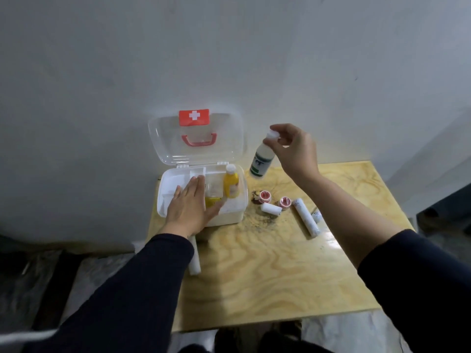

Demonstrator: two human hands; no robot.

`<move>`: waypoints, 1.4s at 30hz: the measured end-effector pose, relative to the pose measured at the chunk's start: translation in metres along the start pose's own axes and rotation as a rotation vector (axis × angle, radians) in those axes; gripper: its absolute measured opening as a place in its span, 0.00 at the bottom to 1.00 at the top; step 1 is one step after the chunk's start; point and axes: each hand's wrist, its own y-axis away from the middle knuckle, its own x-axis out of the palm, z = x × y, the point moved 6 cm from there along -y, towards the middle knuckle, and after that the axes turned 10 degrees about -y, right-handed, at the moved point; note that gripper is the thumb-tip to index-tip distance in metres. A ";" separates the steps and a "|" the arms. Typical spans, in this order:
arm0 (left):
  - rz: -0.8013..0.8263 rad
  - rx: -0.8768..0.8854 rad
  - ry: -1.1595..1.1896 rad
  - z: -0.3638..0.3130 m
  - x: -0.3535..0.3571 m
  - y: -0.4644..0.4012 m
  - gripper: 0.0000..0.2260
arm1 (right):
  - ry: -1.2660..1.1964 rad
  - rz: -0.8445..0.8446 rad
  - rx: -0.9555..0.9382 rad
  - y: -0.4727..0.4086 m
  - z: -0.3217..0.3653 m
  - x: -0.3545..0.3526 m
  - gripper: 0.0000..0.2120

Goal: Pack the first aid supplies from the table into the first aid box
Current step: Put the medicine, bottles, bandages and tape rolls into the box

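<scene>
White-capped bottle (260,159), green-labelled, hangs tilted from the right hand (293,149), fingertips pinching its cap, above the plywood surface (267,263) just right of the open first aid box (201,197). Left hand (190,206), flat and spread, steadies the box. Best lowered upright beside the yellow bottle (230,183) inside. Bandage rolls (305,216) and tape rolls (265,196) remain outside.
</scene>
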 end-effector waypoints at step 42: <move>-0.045 0.295 0.057 -0.148 -0.077 -0.029 0.19 | 0.488 0.103 0.528 0.037 -0.136 -0.077 0.16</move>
